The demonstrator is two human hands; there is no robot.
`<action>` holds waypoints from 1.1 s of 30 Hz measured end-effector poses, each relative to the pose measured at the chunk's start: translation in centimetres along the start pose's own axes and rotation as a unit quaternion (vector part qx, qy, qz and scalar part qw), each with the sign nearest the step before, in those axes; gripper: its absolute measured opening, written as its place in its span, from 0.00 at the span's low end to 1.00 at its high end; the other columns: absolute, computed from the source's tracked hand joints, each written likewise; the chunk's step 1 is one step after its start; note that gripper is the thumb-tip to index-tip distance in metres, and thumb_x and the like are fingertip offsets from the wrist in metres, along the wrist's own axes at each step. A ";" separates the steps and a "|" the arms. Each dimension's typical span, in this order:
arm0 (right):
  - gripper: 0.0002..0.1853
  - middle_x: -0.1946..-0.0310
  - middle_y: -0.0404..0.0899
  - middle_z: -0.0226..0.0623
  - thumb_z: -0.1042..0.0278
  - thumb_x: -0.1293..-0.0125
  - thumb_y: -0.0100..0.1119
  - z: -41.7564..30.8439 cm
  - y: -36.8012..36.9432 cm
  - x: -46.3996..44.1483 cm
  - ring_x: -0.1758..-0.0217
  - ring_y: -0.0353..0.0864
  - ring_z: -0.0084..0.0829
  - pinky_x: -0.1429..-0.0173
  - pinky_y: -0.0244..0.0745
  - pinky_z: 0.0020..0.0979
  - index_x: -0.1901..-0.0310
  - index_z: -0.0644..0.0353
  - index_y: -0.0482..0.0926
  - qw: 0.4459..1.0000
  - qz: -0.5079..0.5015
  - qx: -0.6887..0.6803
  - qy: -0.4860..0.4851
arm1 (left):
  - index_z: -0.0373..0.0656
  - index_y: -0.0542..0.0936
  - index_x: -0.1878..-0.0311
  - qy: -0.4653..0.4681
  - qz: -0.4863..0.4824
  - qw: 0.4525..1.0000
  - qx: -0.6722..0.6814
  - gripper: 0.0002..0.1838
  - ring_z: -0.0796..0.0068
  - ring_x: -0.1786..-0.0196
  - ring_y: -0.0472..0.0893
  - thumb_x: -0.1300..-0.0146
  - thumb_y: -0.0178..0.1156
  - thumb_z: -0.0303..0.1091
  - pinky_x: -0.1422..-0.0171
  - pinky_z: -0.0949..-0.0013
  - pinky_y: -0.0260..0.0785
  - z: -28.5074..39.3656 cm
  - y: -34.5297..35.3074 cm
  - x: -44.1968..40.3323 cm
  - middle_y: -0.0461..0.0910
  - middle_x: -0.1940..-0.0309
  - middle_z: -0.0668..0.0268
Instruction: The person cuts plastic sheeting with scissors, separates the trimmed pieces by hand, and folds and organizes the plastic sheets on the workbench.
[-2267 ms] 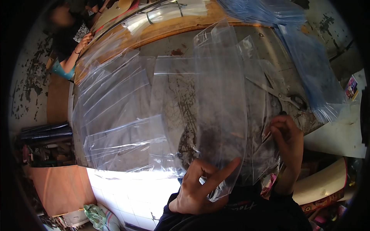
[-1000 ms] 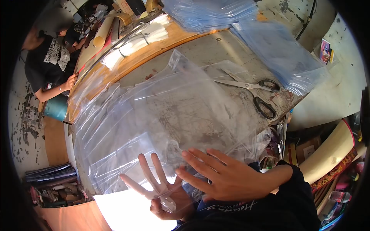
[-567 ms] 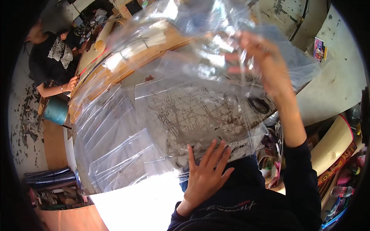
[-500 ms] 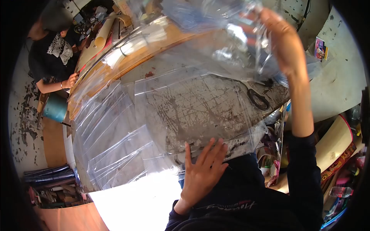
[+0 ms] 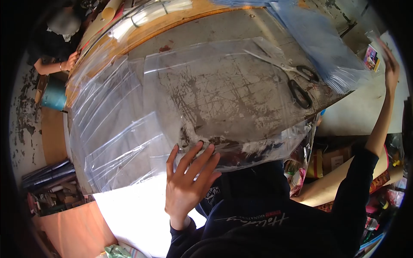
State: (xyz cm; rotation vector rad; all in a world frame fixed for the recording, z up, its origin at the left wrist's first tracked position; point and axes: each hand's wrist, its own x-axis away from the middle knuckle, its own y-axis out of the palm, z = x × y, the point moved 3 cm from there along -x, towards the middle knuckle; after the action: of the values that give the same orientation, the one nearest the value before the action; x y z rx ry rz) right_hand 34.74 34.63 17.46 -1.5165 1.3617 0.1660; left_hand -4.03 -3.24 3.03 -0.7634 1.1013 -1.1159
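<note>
My left hand (image 5: pixel 191 176) lies with fingers spread on the near edge of a clear plastic sheet (image 5: pixel 202 56) spread over the worn tabletop (image 5: pixel 301 47). At the far right, my right hand (image 5: pixel 389 64) is raised beyond the table's edge, blurred by motion. A faint transparent smear shows beside it; whether its fingers hold plastic cannot be made out. Scissors (image 5: pixel 289 68) with black handles rest partly open on the table, at the sheet's far right corner. Left of my left hand, more creased clear plastic pieces (image 5: pixel 116 129) overlap.
A stack of bluish plastic sheets (image 5: pixel 318 43) lies at the table's far right. Rolled material (image 5: pixel 322 189) and cluttered goods fill the space below on the right. A co-worker's hand (image 5: pixel 71 60) touches the far left edge, above a teal container (image 5: pixel 54 94).
My right hand has swung outward to the right, away from above the table, and the clear plastic it held has left the tabletop. The scissors now show fully. My left hand sits slightly further left.
</note>
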 end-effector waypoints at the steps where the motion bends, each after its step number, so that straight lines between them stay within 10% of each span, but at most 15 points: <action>1: 0.25 0.40 0.71 0.45 0.67 0.38 0.45 2.1 0.5 1.2 0.33 0.64 0.41 0.29 0.52 0.39 0.38 0.65 0.68 0.997 -0.062 -0.005 0.040 | 0.50 0.81 0.53 -0.002 0.003 1.000 0.006 0.23 0.69 0.41 0.74 0.57 0.70 0.36 0.33 0.48 0.55 0.2 0.2 -0.2 0.78 0.47 0.72; 4: 0.27 0.37 0.68 0.45 0.71 0.43 0.44 3.5 3.2 4.0 0.31 0.62 0.41 0.27 0.49 0.38 0.40 0.65 0.70 0.924 -0.290 0.247 -0.015 | 0.49 0.81 0.52 -0.014 0.011 1.000 0.012 0.23 0.68 0.41 0.74 0.56 0.70 0.36 0.33 0.47 0.55 0.7 0.7 -0.8 0.78 0.47 0.71; 11: 0.27 0.40 0.68 0.53 0.72 0.53 0.46 -13.5 8.9 10.8 0.35 0.66 0.51 0.34 0.58 0.50 0.48 0.66 0.75 0.956 -0.249 0.067 -0.144 | 0.43 0.79 0.49 -0.071 0.040 0.996 -0.031 0.20 0.62 0.37 0.71 0.47 0.65 0.35 0.31 0.42 0.51 2.4 2.2 -1.6 0.75 0.44 0.64; 13: 0.28 0.44 0.73 0.45 0.75 0.63 0.67 -18.1 13.5 13.1 0.44 0.74 0.45 0.41 0.68 0.48 0.52 0.57 0.79 0.926 -0.331 0.039 -0.176 | 0.43 0.79 0.49 -0.086 0.048 0.994 -0.040 0.20 0.61 0.37 0.71 0.45 0.64 0.36 0.31 0.42 0.50 2.8 2.5 -1.8 0.75 0.45 0.63; 26: 0.14 0.66 0.79 0.36 0.78 0.49 0.62 -16.9 20.5 10.5 0.65 0.79 0.35 0.62 0.75 0.34 0.59 0.60 0.80 0.943 -0.175 -0.017 -0.283 | 0.51 0.81 0.52 -0.109 0.085 0.976 -0.166 0.17 0.74 0.48 0.80 0.47 0.65 0.29 0.39 0.62 0.62 -0.5 -1.2 -0.2 0.83 0.55 0.71; 30: 0.07 0.71 0.78 0.38 0.76 0.40 0.57 -13.5 21.9 8.9 0.70 0.78 0.33 0.66 0.73 0.29 0.60 0.63 0.79 0.961 -0.171 -0.080 -0.203 | 0.44 0.82 0.56 -0.079 0.155 0.984 -0.025 0.10 0.71 0.59 0.84 0.43 0.62 0.27 0.54 0.68 0.71 -2.9 -1.8 1.7 0.85 0.63 0.66; 33: 0.05 0.74 0.78 0.38 0.74 0.37 0.56 -12.8 22.6 8.4 0.72 0.78 0.29 0.67 0.72 0.26 0.62 0.64 0.78 0.966 -0.184 -0.136 -0.118 | 0.39 0.81 0.63 -0.268 0.237 0.926 0.118 0.06 0.81 0.78 0.78 0.40 0.62 0.31 0.70 0.78 0.66 -3.8 -1.3 1.8 0.83 0.75 0.62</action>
State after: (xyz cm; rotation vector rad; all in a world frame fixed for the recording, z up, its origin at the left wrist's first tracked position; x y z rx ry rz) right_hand 13.27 24.08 4.32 -1.8857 0.8757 0.2973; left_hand -7.99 -5.17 2.48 -0.5230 0.6188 -0.5604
